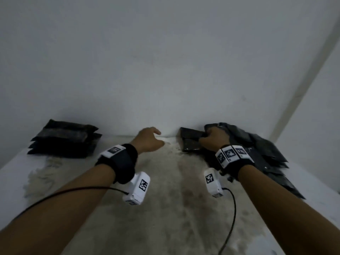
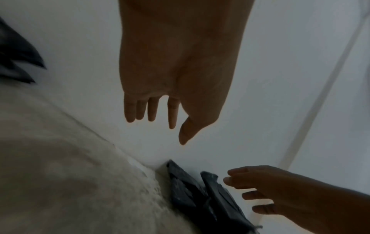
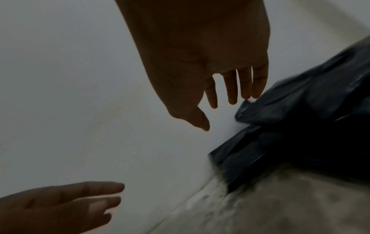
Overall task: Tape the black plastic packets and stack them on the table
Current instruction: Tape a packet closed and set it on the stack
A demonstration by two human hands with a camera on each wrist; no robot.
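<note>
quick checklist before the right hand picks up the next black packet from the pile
1. Right hand free to grasp: ok; the wrist view shows straight fingers holding nothing, just reaching the loose pile.
2. A packet within reach: ok; the near packet lies flat against the wall, just left of that hand.
3. Left hand free to help: ok; open, above the table, touching nothing.
4. Room on the finished stack: ok; it sits tidy at far left with a flat top.
5. Tape at hand: not ok; no roll or dispenser shows in any view.
6. Near packet already taped: cannot tell; too dark.
</note>
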